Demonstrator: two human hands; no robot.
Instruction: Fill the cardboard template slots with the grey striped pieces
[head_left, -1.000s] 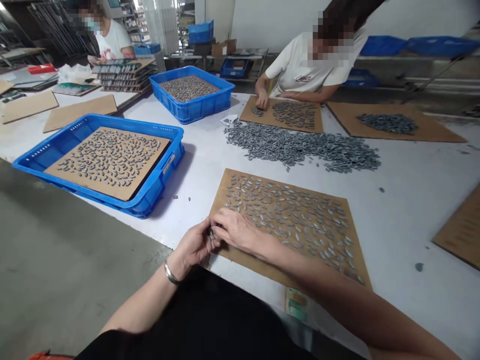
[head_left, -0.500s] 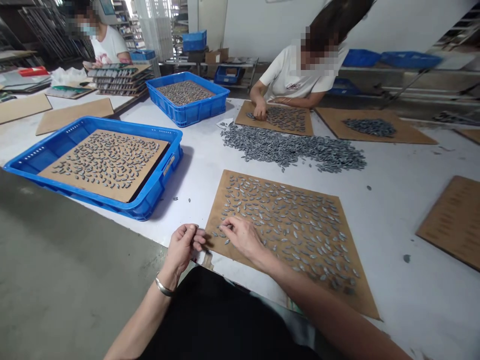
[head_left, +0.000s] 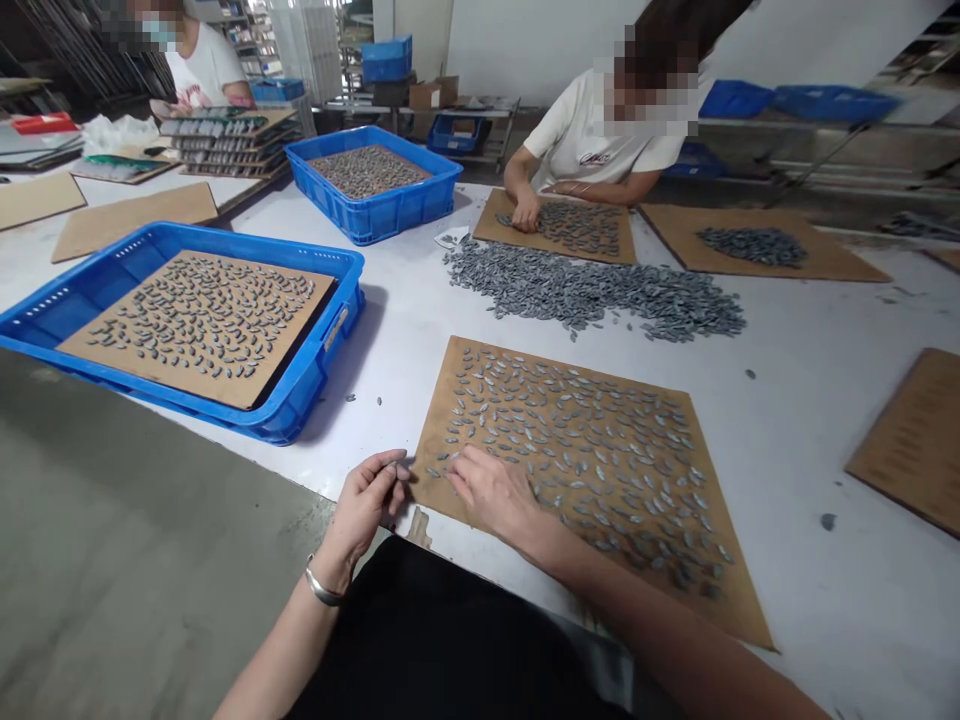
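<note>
A brown board [head_left: 431,440] lies before me, covered with rows of small grey leaf-shaped pieces [head_left: 551,383]. Just off its left corner is my left hand [head_left: 367,495], palm turned inward and fingers curled, with a grey leaf-shaped piece pinched at the fingertips. My right hand [head_left: 495,490] rests low over the board's left part, thumb and fingers together and pointing down. Whatever is between those fingertips is hidden. Behind the board spreads a loose heap of the same grey pieces [head_left: 585,290].
To the left, a blue crate [head_left: 330,345] holds a filled board; another blue crate [head_left: 409,205] stands behind it. Across the table a co-worker's hand [head_left: 527,212] touches a second board. At right lies a brown board [head_left: 911,440]. Stray pieces dot the white table [head_left: 810,400].
My right hand has shifted slightly right and down, its fingertips now lower toward the board. My left fingers have closed more tightly together. The view has tilted a little.
</note>
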